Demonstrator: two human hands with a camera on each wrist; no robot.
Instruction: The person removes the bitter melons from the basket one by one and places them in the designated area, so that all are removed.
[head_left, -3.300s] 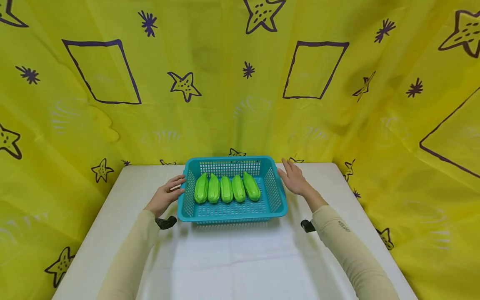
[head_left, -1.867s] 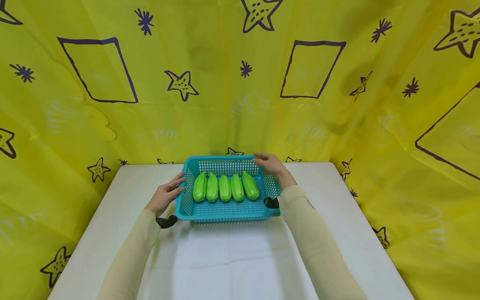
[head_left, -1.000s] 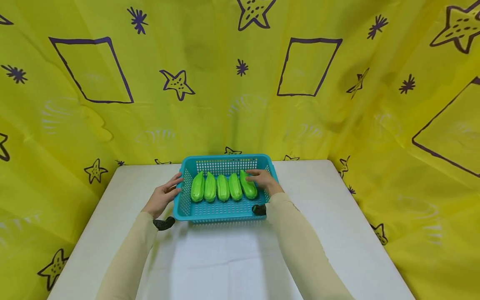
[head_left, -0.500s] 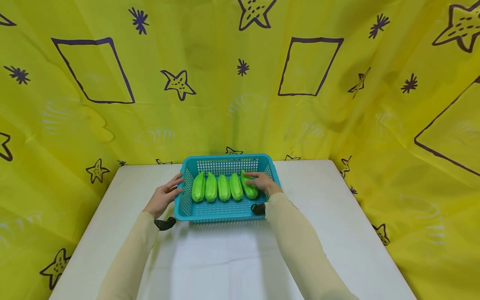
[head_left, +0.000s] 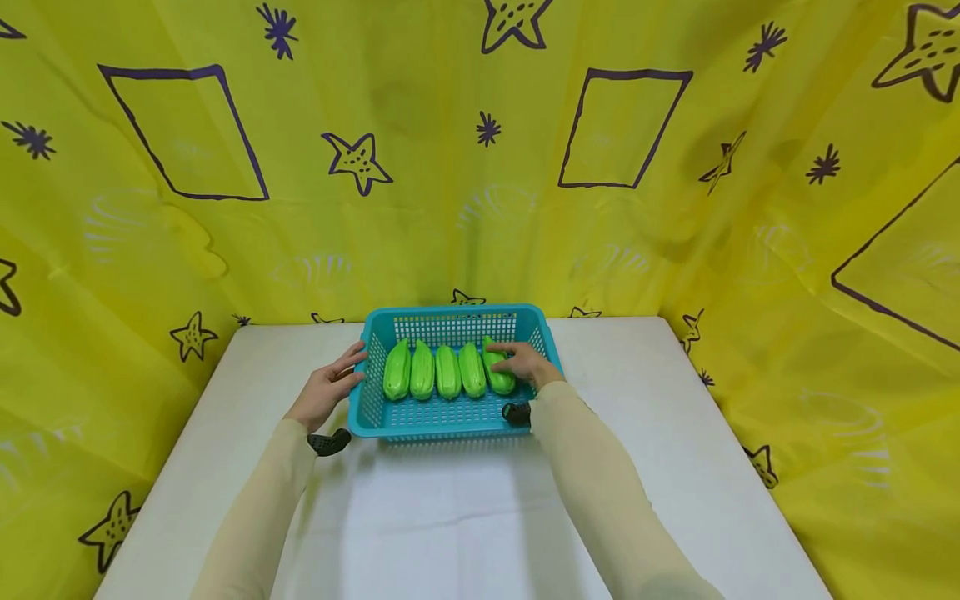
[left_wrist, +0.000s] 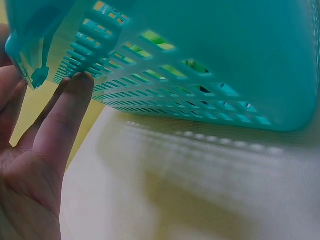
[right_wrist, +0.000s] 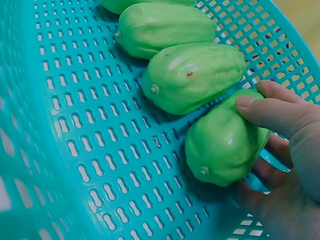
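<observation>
Several green, ridged gourd-like vegetables (head_left: 447, 372) lie side by side in a turquoise plastic basket (head_left: 450, 432). My right hand (head_left: 523, 364) is inside the basket at the rightmost gourd (right_wrist: 227, 142). In the right wrist view its thumb lies over the gourd's top, and the other fingers curl round its far side and underneath. Next to that gourd lies another gourd (right_wrist: 195, 77) with a small brown spot. My left hand (head_left: 327, 390) is at the basket's left side. In the left wrist view its fairly straight fingers (left_wrist: 65, 117) touch the perforated wall and the rim.
The basket stands on a table with a white cloth (head_left: 450, 517), near its back edge. A yellow curtain (head_left: 435, 242) with drawn stars and frames encloses the back and sides. Each wrist bears a dark camera (head_left: 328, 442).
My right hand has come from outside the basket's right rim, over it, and down onto the rightmost gourd, which it now grips. My left hand has stayed at the basket's left side.
</observation>
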